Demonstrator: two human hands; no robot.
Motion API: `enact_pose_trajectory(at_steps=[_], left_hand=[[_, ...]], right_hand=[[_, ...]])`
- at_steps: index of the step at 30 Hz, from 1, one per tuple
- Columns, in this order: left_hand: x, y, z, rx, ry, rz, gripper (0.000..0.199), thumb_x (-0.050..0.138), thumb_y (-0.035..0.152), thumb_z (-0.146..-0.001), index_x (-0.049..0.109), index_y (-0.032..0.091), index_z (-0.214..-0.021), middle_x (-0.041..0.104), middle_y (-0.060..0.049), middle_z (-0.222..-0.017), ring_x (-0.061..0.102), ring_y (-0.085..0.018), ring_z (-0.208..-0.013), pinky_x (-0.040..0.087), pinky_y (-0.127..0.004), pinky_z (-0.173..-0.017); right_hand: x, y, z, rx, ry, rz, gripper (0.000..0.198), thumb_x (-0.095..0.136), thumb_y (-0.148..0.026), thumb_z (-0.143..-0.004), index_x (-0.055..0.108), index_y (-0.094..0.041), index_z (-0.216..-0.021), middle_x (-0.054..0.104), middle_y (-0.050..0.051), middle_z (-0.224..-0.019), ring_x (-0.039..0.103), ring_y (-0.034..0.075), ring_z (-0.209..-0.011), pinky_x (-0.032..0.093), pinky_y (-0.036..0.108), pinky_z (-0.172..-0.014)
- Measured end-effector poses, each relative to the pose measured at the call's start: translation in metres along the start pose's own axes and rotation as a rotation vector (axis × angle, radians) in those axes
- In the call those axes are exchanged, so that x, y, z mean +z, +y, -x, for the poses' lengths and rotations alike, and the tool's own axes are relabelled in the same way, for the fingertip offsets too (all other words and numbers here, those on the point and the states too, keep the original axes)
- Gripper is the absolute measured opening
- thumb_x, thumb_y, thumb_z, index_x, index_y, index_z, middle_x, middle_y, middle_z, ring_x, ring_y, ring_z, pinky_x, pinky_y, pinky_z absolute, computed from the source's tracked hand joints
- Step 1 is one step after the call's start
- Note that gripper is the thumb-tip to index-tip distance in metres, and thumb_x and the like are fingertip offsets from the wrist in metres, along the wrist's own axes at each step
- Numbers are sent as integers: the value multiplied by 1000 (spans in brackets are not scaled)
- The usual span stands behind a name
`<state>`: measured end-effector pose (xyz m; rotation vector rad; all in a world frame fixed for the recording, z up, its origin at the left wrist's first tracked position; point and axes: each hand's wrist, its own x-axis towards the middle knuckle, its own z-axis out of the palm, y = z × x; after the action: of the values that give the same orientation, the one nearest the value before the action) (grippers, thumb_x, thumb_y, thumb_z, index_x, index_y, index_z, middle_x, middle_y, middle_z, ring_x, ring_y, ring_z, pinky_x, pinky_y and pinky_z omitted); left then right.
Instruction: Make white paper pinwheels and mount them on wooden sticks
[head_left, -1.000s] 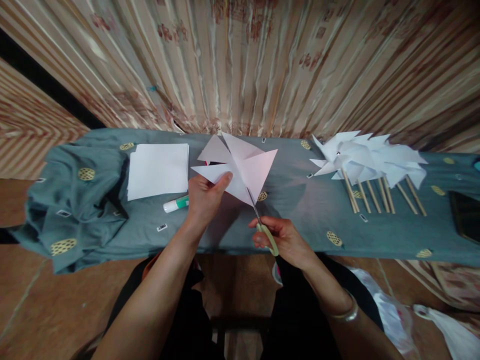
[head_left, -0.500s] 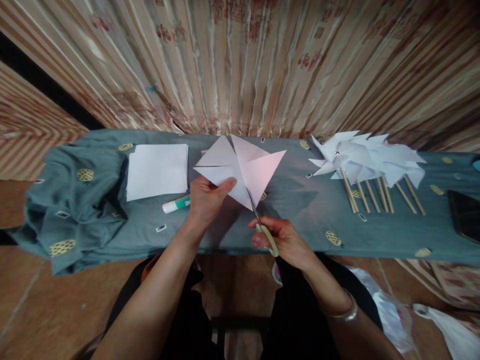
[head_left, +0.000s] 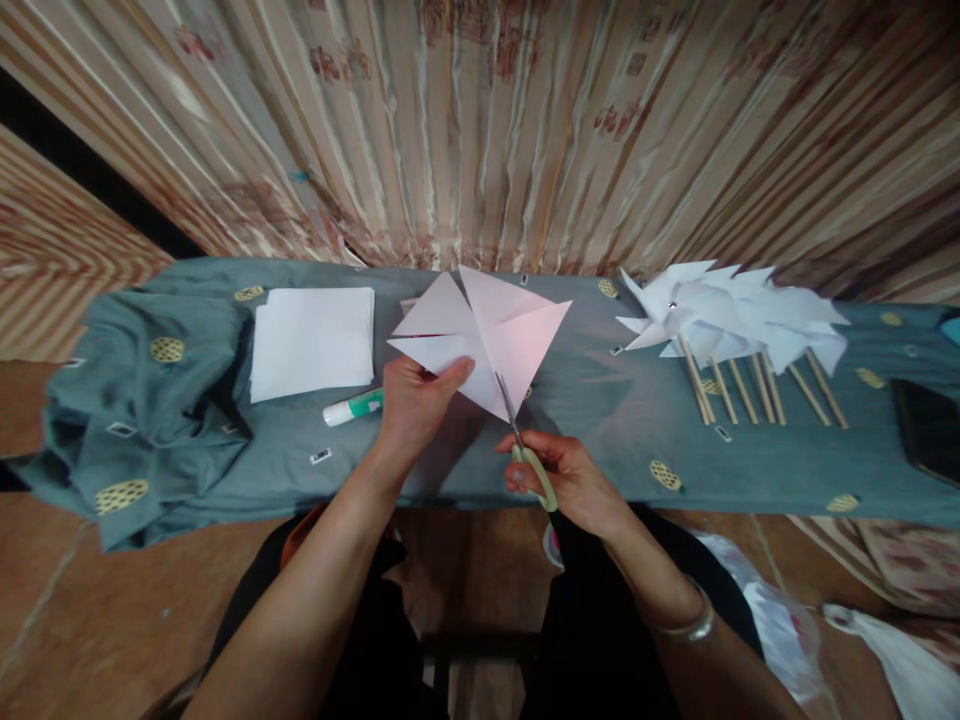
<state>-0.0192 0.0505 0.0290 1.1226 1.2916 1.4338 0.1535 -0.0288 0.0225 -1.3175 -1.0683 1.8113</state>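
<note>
Left hand [head_left: 416, 400]: pinching the sheet [head_left: 517, 345], thumb on top, fingers out of sight beneath. The grip is at the sheet's near left, presumably to steady the paper while keeping the thumb beside the blades' path, not on it. Right hand [head_left: 566, 478]: closed around the handles of the scissors [head_left: 537, 475], which point inward from the sheet's near corner; whether the blades are parted cannot be told. The sheet is held above the table, between the hands, one corner turned toward the scissors – likely so the blades run straight at the middle.

Just left of the left hand lies the glue [head_left: 352, 407]; beyond it, the stack [head_left: 311, 342], squared up and seemingly within easy reach. Well to the right, the pinwheels [head_left: 727, 312] overlap in a row, sticks [head_left: 765, 390] toward the person, probably to save room. A dark phone-like slab [head_left: 928, 428] rests near the right end of the cloth [head_left: 600, 460].

Count: one sheet in hand, with two slits plain, at its far and left corners; one pair of scissors; one glue; one stack, sheets not countable; at least seven sticks; pinwheels several – overlap prevents an exact figure
</note>
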Motion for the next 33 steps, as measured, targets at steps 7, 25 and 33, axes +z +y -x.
enact_pose_trajectory(at_steps=[7, 25, 33], left_hand=[[-1, -1, 0, -6, -3, 22, 20, 79, 26, -60, 74, 13, -74, 76, -5, -77, 67, -17, -69, 53, -27, -65], [1, 1, 4, -17, -62, 26, 20, 78, 27, -62, 72, 12, -73, 75, -5, -77, 65, -17, -70, 52, -26, -68], [0, 2, 5, -23, -59, 10, 22, 78, 28, -63, 72, 11, -76, 75, -6, -80, 65, -17, -71, 52, -27, -68]], right_hand=[[2, -3, 0, 34, 25, -8, 46, 85, -47, -56, 64, -18, -84, 60, -6, -58, 57, 9, -53, 47, 25, -54], [4, -6, 0, 22, 47, -22, 48, 85, -49, -53, 63, -18, -84, 61, -6, -58, 57, 9, -53, 45, 23, -52], [5, -4, -1, 49, 73, -58, 49, 85, -49, -51, 63, -18, -82, 60, -5, -58, 56, 9, -51, 44, 24, -52]])
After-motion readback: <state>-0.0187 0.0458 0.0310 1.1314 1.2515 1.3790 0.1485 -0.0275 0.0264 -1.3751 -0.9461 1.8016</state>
